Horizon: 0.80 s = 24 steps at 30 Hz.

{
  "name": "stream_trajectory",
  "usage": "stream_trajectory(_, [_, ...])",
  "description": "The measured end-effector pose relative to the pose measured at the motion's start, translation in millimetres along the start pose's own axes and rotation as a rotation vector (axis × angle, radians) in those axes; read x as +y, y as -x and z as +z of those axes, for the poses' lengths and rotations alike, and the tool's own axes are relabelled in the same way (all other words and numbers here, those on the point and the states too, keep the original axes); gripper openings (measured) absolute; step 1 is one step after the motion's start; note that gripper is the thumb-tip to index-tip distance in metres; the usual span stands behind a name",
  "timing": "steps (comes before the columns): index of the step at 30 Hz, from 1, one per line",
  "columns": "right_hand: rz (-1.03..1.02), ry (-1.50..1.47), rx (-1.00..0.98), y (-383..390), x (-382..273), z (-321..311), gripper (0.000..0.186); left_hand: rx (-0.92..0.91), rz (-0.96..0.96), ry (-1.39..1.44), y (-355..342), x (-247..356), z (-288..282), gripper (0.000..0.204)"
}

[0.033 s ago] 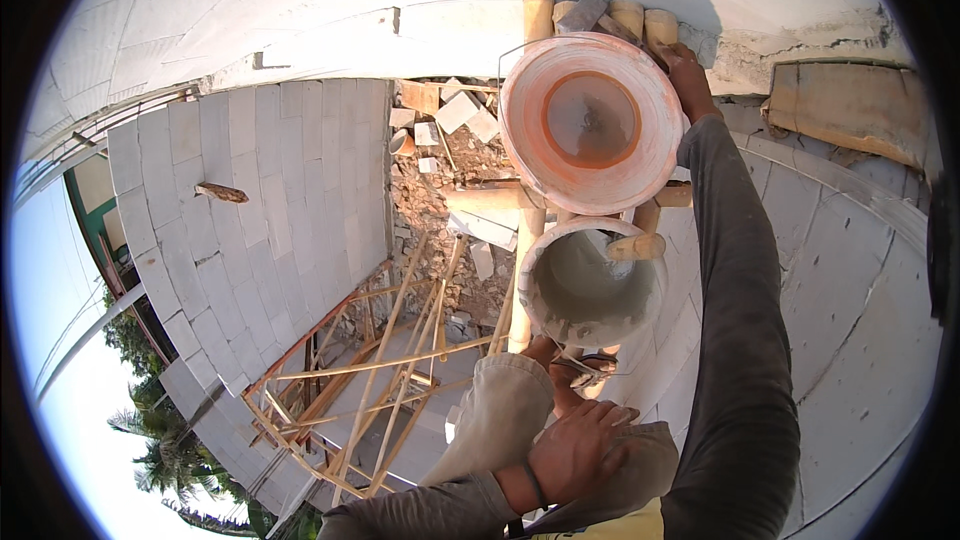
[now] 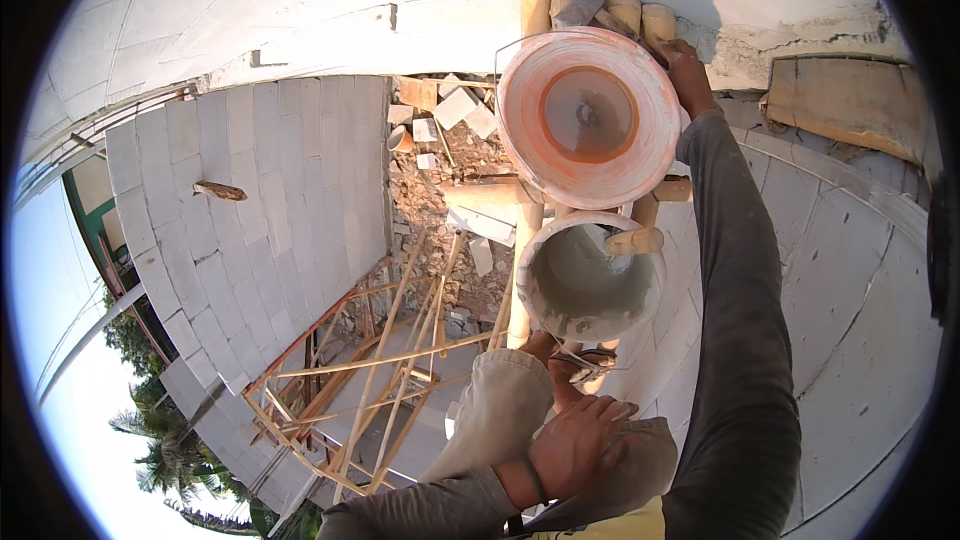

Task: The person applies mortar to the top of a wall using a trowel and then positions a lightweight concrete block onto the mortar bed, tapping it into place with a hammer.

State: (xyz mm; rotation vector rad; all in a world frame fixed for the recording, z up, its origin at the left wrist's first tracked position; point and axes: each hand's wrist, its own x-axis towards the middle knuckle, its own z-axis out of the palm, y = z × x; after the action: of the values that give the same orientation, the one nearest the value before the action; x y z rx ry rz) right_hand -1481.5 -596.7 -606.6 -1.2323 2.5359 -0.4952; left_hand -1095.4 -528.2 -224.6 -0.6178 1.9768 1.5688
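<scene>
My right hand point(image 2: 688, 75) curls at the bamboo pole ends point(image 2: 658, 22) behind the orange-stained bucket point(image 2: 522, 110), close to its rim. This bucket, with murky water inside, rests high on the bamboo frame point(image 2: 530, 7). Below it, a pale bucket point(image 2: 555, 295) holds wet grey mortar, with a wooden handle point(image 2: 632, 241) sticking out over its rim. My left hand point(image 2: 575, 450) lies across my raised knee near the bottom, fingers loosely stretched. My sandalled foot point(image 2: 565, 372) is just under the mortar bucket.
White block walls point(image 2: 240, 220) rise left, above and right. Below are rubble and broken blocks point(image 2: 455, 110), plus crossed bamboo scaffolding point(image 2: 390, 370). A worn board point(image 2: 840, 110) lies at the upper right. Palms point(image 2: 150, 450) show at the lower left.
The buckets and my right hand appear very slightly higher in the picture. Otherwise my hands and the things around them look the same.
</scene>
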Motion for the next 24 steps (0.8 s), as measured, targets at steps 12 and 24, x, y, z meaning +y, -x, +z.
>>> stream_trajectory(12, [0.670,-0.444,0.256,184,-13,-66,0.039,-0.039,-0.146,-0.047,-1,-4,57,0.036])
stream_trajectory(24, [1.281,-1.570,0.101,410,-238,-148,0.037,0.526,-0.219,-0.193,-7,-40,106,0.058])
